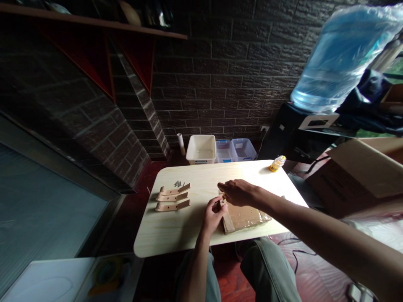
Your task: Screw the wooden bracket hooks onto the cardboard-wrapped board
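A flat brown board (245, 214), partly wrapped in clear plastic, lies near the table's front edge. Along its left side runs a wooden strip (229, 224). My left hand (214, 214) pinches the upper end of this strip. Just above, my right hand (237, 192) is closed round a small tool whose wooden-looking end (221, 186) sticks out to the left. A small brass-coloured part (224, 196) shows between the two hands. Several curved wooden pieces with holes (173, 205) lie at the table's left, below a small pile of screws (178, 183).
On the pale table (195, 178), a small bottle with a yellow base (277, 163) stands at the back right corner. Behind the table are a cream bin (201, 149) and clear plastic boxes (244, 149). A cardboard box (355, 180) and a water dispenser (291, 130) stand to the right.
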`<state>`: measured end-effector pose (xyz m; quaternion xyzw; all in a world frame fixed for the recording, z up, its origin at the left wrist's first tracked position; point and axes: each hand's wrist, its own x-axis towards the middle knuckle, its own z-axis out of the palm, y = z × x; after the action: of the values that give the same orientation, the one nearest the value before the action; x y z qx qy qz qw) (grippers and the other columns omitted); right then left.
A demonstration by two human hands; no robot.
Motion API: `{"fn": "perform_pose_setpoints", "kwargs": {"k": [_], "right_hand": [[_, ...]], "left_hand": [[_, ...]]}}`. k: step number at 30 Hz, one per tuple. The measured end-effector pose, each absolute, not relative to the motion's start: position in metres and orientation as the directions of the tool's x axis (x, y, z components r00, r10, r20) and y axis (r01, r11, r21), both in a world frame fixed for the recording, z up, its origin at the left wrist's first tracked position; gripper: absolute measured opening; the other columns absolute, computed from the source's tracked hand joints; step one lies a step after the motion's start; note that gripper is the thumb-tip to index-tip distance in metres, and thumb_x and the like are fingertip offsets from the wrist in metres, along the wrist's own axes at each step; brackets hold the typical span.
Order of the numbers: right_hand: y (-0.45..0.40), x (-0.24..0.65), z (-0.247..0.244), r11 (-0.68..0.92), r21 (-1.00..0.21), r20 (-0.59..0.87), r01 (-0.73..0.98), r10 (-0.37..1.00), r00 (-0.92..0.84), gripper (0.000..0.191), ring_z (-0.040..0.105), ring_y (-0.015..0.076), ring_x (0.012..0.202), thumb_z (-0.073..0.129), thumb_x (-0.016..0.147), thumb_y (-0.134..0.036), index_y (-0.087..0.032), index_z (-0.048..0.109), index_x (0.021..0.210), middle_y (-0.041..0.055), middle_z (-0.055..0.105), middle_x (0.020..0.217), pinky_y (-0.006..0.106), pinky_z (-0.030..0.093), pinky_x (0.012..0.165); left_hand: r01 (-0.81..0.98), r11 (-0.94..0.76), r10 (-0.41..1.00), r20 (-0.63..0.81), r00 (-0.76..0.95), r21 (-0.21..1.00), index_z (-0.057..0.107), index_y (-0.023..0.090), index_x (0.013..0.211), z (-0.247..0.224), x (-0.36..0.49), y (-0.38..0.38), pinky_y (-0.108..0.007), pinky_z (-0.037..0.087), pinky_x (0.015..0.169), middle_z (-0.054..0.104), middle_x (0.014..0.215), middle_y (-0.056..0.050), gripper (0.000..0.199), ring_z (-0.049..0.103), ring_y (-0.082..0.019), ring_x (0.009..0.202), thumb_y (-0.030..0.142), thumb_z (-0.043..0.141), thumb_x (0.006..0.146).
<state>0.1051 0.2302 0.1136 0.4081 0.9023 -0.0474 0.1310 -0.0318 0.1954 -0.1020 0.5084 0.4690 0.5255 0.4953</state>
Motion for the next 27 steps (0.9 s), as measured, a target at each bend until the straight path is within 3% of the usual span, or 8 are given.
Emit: {"fn": "perform_pose_setpoints", "kwargs": {"k": [9, 19, 27], "right_hand": [[0.235, 0.099, 0.115, 0.659, 0.054, -0.296, 0.750, 0.728, -0.618, 0.022, 0.073, 0.0267, 0.082, 0.051, 0.097, -0.023, -0.010, 0.062, 0.112, 0.0174, 0.074, 0.091, 0.030, 0.049, 0.064], [0.231, 0.101, 0.113, 0.692, 0.051, -0.288, 0.720, 0.700, -0.653, 0.025, 0.073, 0.0265, 0.082, 0.052, 0.095, -0.018, -0.012, 0.058, 0.118, 0.0151, 0.074, 0.095, 0.030, 0.047, 0.062], [0.228, 0.100, 0.113, 0.648, 0.057, -0.276, 0.760, 0.742, -0.611, 0.031, 0.073, 0.0290, 0.083, 0.051, 0.097, -0.027, -0.009, 0.058, 0.121, 0.0184, 0.073, 0.093, 0.031, 0.047, 0.063]], "left_hand": [[-0.035, -0.062, 0.998, 0.062, 0.012, 0.997, 0.067, 0.021, 0.115, -0.106, -0.033, 0.196, -0.041, 0.057, 0.096, 0.072, 0.116, -0.010, 0.039, 0.070, -0.025, 0.106, 0.037, 0.075, 0.081], [-0.043, -0.073, 0.997, 0.073, 0.009, 0.996, 0.068, 0.021, 0.115, -0.106, -0.033, 0.197, -0.041, 0.057, 0.096, 0.072, 0.116, -0.010, 0.039, 0.071, -0.025, 0.105, 0.035, 0.076, 0.080], [-0.051, -0.078, 0.997, 0.078, 0.012, 0.996, 0.068, 0.021, 0.115, -0.108, -0.032, 0.198, -0.041, 0.057, 0.096, 0.072, 0.119, -0.010, 0.039, 0.070, -0.025, 0.108, 0.035, 0.076, 0.080]]}}
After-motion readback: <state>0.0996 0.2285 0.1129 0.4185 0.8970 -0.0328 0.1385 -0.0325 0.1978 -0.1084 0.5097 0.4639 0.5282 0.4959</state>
